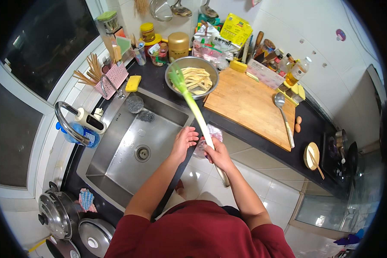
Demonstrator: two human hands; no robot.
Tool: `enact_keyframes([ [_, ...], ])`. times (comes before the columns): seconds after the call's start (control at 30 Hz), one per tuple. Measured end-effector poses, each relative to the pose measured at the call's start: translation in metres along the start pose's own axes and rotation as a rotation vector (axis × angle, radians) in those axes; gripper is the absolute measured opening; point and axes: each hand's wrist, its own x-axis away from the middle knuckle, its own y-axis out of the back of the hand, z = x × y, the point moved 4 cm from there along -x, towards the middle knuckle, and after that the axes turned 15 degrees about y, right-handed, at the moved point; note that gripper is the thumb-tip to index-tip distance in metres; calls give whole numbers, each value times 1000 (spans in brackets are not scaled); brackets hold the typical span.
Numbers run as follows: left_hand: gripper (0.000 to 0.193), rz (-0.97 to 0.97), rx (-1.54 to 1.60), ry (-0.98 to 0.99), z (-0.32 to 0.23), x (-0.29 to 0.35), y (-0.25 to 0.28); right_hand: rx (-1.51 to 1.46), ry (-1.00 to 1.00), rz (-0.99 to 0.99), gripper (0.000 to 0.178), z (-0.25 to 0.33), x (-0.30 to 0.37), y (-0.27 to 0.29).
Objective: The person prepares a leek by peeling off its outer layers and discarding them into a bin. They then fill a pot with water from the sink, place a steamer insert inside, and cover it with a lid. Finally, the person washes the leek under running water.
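Observation:
A long green onion (196, 112) slants across the middle, its leafy green end up by the metal bowl and its white end down toward me. My right hand (218, 154) is wrapped round the white stalk. Just left of the stalk, over the sink's front rim, my left hand (186, 138) has its fingers apart and holds nothing. Behind the onion's green top stands a metal bowl (214, 87) with pale yellow strips (197, 78) in it. A clear plastic bag (201, 150) shows behind my right hand, partly hidden.
The steel sink (116, 150) with its curved tap (61, 114) lies to the left. A wooden cutting board (245, 101) carries a ladle (284, 116) at its right side. Two eggs (298, 124) and a small bowl (310, 155) with chopsticks sit farther right. Bottles (297, 71) and seasoning packets line the wall.

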Motion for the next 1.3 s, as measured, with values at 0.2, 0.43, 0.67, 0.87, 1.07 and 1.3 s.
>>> enact_keyframes([
  [0.2,18,-292,-746,-106,5,27,53,558,327,355,22,3,-47,-32],
  [0.43,35,-743,-1515,-825,-61,89,15,819,469,875,28,13,-86,-60],
  [0.67,25,-734,-1595,-236,-44,91,63,677,839,932,29,12,-109,-89],
  [0.87,21,-1089,-1507,-244,-37,118,68,716,860,684,38,-4,-162,-87],
  [1.07,21,-1214,-1494,-262,-28,123,73,939,489,1111,33,-13,-173,-120],
  [1.3,23,-1151,-1308,-64,-25,129,90,372,614,884,17,-30,-170,-140],
])
